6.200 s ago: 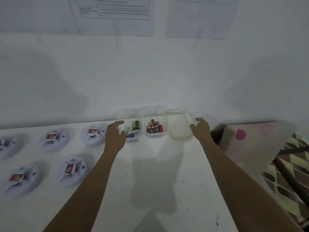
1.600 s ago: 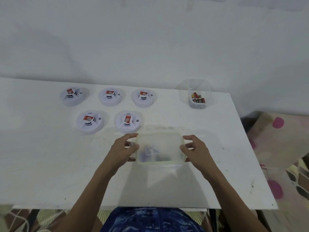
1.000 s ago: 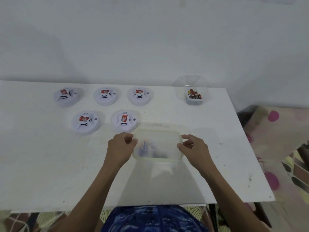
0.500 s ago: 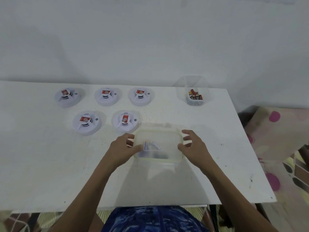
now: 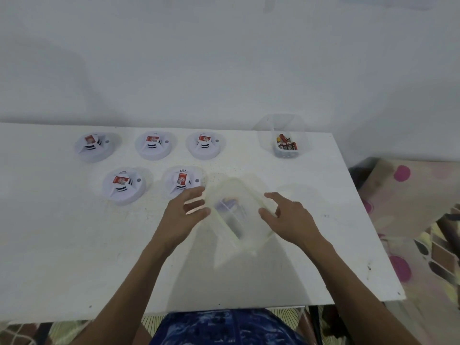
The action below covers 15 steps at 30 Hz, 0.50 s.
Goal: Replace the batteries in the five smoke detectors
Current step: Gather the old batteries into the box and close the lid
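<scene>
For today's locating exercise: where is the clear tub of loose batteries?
Head view: the clear tub stands near the table's far right corner, right of the back row's last smoke detector.

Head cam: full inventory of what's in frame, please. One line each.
Smoke detectors: 5, white with red labels, table's left half, three behind, two in front.
Clear tub: 1, transparent, far right of table.
Batteries: several, red and black, inside clear tub.
Translucent container: 1, pale rim, between the hands, blurred.
Table: 1, white, against wall.
Patterned cloth: 1, beige with pink dots, right of table.
Left hand: at container's left side, fingers straight.
Right hand: at container's right side, grip unclear.
</scene>
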Available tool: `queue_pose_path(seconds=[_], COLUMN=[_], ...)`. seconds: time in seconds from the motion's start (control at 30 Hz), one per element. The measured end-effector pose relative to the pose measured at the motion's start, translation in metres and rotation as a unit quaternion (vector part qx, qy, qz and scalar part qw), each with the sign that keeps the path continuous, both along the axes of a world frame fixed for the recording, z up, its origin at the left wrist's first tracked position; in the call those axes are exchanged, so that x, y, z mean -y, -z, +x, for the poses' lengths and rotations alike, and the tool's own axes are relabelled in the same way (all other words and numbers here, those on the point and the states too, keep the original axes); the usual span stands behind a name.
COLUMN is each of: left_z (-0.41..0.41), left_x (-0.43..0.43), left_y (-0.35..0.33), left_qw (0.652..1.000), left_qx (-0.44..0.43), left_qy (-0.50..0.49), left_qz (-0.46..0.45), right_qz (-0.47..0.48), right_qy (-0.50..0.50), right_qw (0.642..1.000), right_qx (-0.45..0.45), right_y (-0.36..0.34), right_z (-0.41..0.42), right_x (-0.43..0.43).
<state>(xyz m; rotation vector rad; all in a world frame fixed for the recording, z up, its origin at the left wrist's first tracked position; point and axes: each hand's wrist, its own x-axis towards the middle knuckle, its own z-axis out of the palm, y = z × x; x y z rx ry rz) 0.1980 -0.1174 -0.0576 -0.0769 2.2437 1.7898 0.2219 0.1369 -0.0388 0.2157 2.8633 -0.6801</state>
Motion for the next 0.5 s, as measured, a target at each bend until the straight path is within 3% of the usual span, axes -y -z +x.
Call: queue_pose_path(seconds=[0.13, 0.3, 0.5], left_z=[0.003, -0.006, -0.006], left_x=[-0.012, -0.015, -0.012], left_y=[0.010, 0.009, 0.017], left_qw=[0.992, 0.984, 0.990], left_qx=[-0.034, -0.036, 0.004], left_qy=[-0.013, -0.070, -0.049], left_qz=[-0.123, -0.162, -0.132], right_qz=[-0.036, -0.141, -0.157], right_qy=[0.017, -0.013, 0.057], right_qw=[0.998, 0.977, 0.985], right_qx=[0.046, 0.158, 0.044], right_y=[0.002, 0.001, 0.006], right_z=[0.009, 0.012, 0.009], right_x=[0.005, 0.012, 0.017])
